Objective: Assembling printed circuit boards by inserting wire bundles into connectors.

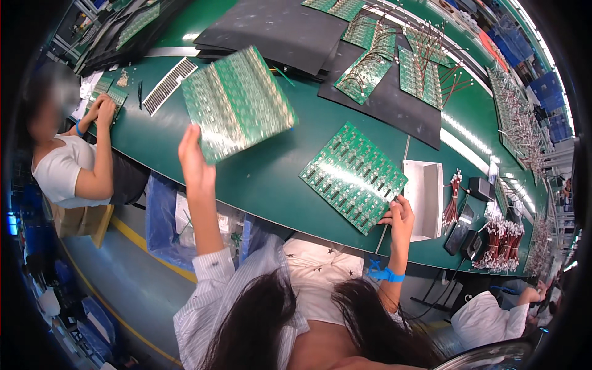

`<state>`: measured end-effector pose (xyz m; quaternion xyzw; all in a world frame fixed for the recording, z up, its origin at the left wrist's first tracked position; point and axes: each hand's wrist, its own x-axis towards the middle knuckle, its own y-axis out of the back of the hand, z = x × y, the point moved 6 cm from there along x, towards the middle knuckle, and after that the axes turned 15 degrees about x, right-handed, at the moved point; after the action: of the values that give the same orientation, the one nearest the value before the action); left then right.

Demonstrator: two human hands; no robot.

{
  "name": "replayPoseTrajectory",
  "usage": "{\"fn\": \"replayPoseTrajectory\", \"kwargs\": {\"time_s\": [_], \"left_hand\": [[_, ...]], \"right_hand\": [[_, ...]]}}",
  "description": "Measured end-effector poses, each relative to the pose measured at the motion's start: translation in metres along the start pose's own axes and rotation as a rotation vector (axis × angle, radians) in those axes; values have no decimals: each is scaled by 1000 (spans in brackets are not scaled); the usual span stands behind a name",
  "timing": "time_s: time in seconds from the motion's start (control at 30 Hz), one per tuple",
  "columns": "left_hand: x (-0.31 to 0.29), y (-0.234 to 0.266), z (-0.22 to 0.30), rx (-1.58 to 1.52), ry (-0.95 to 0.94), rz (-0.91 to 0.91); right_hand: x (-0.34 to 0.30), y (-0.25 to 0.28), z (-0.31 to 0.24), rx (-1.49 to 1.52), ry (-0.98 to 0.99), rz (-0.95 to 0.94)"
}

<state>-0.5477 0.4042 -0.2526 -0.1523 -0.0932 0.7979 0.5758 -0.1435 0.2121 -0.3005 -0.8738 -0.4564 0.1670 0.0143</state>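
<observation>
My left hand grips the near left corner of a large green circuit board panel, tilted up above the bench. Its face carries rows of shiny pads, and its edge blurs slightly. My right hand pinches the right corner of a second green circuit board panel, which bears rows of small black parts. That panel is over the bench close to my body; whether it touches the top I cannot tell. The two panels are apart, with green bench surface showing between them.
A white metal tray stands right of my right hand, beside bundles of red-brown wires. Wired circuit boards lie on black sheets at the back. A striped strip lies far left, near a co-worker handling a board.
</observation>
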Motion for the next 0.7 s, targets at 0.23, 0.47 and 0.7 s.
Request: {"fn": "replayPoseTrajectory", "kwargs": {"time_s": [0.23,0.47,0.7], "left_hand": [[130,-91,-1,-159,-28,-137],[184,-132,-46,-1,-13,-46],[169,-143,-44,276,158,-160]], "right_hand": [[-4,3,4,12,23,35],[-1,-10,1,-338,24,-116],[6,-22,-4,-375,88,-182]]}}
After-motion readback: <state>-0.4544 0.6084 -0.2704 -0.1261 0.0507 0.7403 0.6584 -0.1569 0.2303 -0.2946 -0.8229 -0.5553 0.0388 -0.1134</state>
